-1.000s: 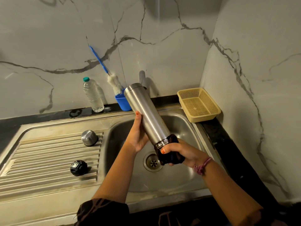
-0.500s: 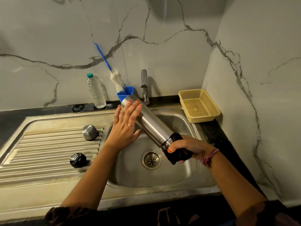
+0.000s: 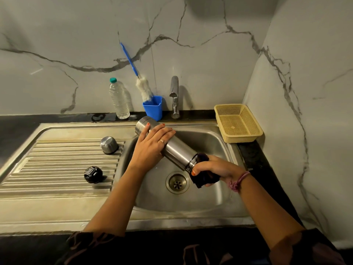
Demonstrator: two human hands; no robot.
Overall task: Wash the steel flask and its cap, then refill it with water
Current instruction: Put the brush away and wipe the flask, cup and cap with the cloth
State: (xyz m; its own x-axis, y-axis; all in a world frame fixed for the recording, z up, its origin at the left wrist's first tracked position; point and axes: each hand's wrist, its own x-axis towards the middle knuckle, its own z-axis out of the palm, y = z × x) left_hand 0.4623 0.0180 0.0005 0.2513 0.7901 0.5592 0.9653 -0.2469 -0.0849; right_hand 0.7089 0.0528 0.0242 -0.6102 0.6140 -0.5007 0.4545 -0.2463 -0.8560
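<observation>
The steel flask lies tilted over the sink basin, its base up at the left and its neck down at the right. My left hand lies over the flask's upper body, fingers laid across it. My right hand grips the neck end through a dark pad. The mouth is hidden. On the ribbed drainboard stand the steel cap and a black stopper.
The tap stands behind the basin with no water running. A clear water bottle and a blue cup holding a bottle brush stand by the wall. A yellow basket sits at the right corner.
The flask has come down from steeply raised to a lower tilt over the basin. My left hand shifted from under the flask's body to lying on top of it.
</observation>
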